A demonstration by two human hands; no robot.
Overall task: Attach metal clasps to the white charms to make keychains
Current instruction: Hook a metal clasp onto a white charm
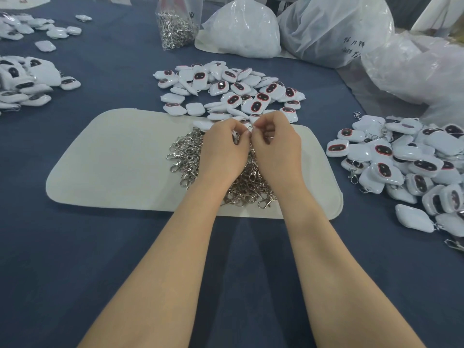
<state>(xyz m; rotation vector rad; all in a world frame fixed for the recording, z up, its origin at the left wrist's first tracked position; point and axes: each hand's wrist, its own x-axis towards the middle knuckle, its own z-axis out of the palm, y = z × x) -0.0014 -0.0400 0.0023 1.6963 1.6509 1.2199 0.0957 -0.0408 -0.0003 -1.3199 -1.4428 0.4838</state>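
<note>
My left hand (223, 149) and my right hand (275, 144) meet fingertip to fingertip above a heap of metal clasps (185, 156) on a cream mat (120, 162). The left hand's curled fingers hold a white charm, mostly hidden inside the hand. The right hand pinches a small metal clasp at the spot where the fingertips touch. Behind the hands lies a pile of loose white charms (233, 91) with dark red-rimmed faces. To the right sits a pile of charms with clasps attached (411, 167).
A clear bag of clasps (175, 26) stands at the back. Large white plastic bags (334, 28) fill the back right. More white charms (25, 81) lie at the left on the dark blue tablecloth (75, 247).
</note>
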